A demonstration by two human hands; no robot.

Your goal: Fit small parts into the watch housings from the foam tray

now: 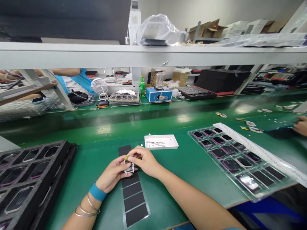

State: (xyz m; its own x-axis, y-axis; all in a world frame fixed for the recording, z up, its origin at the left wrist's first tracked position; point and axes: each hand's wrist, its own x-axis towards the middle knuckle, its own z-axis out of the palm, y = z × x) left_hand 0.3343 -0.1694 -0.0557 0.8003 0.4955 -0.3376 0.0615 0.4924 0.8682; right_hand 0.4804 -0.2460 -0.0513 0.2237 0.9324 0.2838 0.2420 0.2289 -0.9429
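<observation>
Your right forearm point(192, 198) is slanting in from the bottom edge, over the green bench point(96, 204). Bare green is showing between the strip of black rectangles point(135, 201) and the foam tray point(61, 151), which the frame is cutting off at left. Over that strip, your left hand point(114, 174) is closing its fingers around a small white-rimmed case point(129, 169); your right hand point(145, 161) is pinching a yellow-edged piece point(128, 157) at its top. Your fingers are hiding much of both. Open bench is stretching right to the clear tray point(271, 189). Just beyond your hands, a white box point(161, 148) is sitting; a co-worker's hand point(301, 126) is blurring at the right edge
</observation>
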